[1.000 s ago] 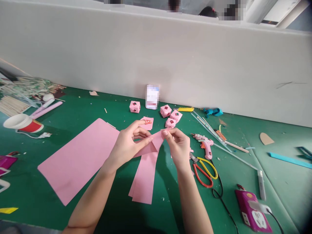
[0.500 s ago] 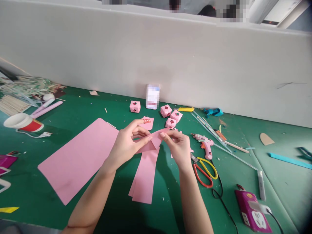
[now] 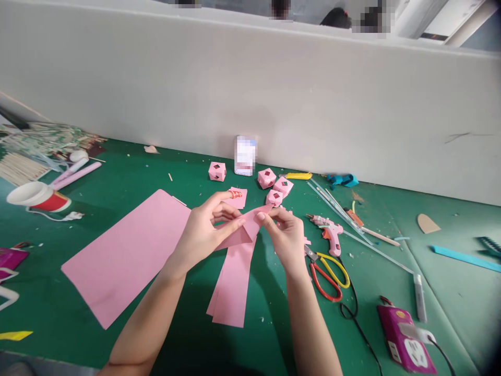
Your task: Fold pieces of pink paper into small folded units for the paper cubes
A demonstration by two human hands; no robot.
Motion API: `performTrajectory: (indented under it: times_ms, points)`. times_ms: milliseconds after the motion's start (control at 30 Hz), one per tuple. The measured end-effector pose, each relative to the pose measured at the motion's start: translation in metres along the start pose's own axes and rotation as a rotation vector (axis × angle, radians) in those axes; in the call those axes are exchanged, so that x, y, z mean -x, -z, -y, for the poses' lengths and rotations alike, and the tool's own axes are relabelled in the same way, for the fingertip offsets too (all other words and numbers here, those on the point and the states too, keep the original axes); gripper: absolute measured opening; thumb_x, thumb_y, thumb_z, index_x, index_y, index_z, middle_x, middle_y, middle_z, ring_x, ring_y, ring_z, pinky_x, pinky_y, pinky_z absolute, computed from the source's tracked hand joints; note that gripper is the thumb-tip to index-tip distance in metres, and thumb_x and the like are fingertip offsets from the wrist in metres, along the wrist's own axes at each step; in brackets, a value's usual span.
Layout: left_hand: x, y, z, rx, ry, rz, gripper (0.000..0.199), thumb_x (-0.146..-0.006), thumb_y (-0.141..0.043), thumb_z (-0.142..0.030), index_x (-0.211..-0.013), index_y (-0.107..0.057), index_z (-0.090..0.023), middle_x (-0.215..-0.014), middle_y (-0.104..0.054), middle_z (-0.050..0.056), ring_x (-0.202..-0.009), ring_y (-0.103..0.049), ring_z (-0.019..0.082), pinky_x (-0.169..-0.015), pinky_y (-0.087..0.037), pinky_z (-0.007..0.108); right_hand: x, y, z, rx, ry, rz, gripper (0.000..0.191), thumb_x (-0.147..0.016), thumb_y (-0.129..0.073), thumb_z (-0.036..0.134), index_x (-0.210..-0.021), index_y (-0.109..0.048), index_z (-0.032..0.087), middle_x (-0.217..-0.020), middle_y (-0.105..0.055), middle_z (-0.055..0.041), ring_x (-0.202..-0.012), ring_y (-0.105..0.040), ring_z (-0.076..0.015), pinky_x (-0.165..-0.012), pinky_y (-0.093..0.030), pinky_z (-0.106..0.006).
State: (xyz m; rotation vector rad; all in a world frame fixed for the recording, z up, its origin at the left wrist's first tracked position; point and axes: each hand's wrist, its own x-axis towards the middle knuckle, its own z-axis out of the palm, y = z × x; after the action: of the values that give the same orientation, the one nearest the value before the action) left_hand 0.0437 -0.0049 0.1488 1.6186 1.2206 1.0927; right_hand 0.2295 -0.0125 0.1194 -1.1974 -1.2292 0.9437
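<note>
Between my two hands is a folded piece of pink paper [image 3: 250, 225], held above the table. My left hand [image 3: 209, 222] pinches its left part between thumb and fingers; a red patterned wrap is on one fingertip. My right hand [image 3: 284, 230] grips the upper right corner, thumb in front. Beneath them lie pink paper strips [image 3: 233, 292], overlapping. A small pink paper piece [image 3: 239, 198] rests behind my left fingers. Farther back stand folded pink paper cubes with diamond openings, one cube [image 3: 217, 171] on the left and a cluster [image 3: 266, 178] on the right.
A large pink sheet [image 3: 129, 256] lies left, near a paper cup [image 3: 39, 197]. Right are scissors [image 3: 329, 271], a pink glue gun [image 3: 331, 232], a yellow cutter [image 3: 298, 176] and a magenta power strip [image 3: 405, 339]. A phone [image 3: 245, 155] leans on the partition [image 3: 250, 78].
Hardly anything differs. My right hand and the folded paper have shifted very slightly; both hands keep the same pinch.
</note>
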Motion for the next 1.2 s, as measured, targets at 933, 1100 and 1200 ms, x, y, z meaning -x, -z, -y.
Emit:
performTrajectory:
  times_ms: [933,1100,1200]
  points:
    - [0.001,0.005,-0.002,-0.012,-0.034,0.088,0.049,-0.088,-0.077,-0.035,-0.132,-0.057,-0.029,-0.095,-0.077,-0.002,-0.094,-0.074,0.017,-0.094,-0.059,0.03,0.008,-0.015,0.003,0.285,0.135,0.257,0.016,-0.09,-0.07,0.021,-0.075,-0.073,0.023,-0.088,-0.079,-0.0027,-0.093,-0.071,-0.0236,-0.098,-0.045,-0.042]
    - [0.001,0.006,-0.001,0.046,0.0,-0.031,0.04,-0.085,-0.079,-0.035,-0.121,-0.062,-0.026,-0.081,-0.075,-0.003,-0.08,-0.074,0.017,-0.084,-0.06,0.03,0.009,-0.019,0.007,0.214,0.104,0.323,0.01,-0.092,-0.072,0.029,-0.084,-0.077,0.026,-0.094,-0.081,-0.0028,-0.09,-0.072,-0.0226,-0.095,-0.048,-0.04]
    - [0.0,0.008,-0.001,0.106,0.006,-0.1,0.045,-0.082,-0.082,-0.033,-0.121,-0.062,-0.025,-0.079,-0.074,-0.003,-0.079,-0.074,0.017,-0.08,-0.06,0.028,0.009,-0.017,0.009,0.197,0.089,0.324,0.009,-0.091,-0.074,0.029,-0.083,-0.077,0.026,-0.094,-0.081,-0.0026,-0.092,-0.073,-0.0231,-0.097,-0.048,-0.041]
